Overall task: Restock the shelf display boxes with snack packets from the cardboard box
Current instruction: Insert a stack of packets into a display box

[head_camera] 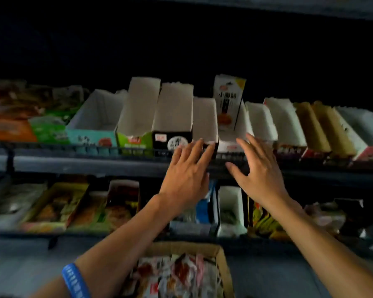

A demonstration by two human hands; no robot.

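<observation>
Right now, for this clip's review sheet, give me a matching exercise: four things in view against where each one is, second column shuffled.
Things:
1. cardboard box
2. blue wristband
3. upright printed carton
4. green-fronted display box

Places:
A. upper shelf, left of the black-fronted box
B. bottom of the view, holding snack packets
C. left forearm
D. standing in a white box above the right hand

Pairs: 1-B, 2-C, 3-D, 4-A
</observation>
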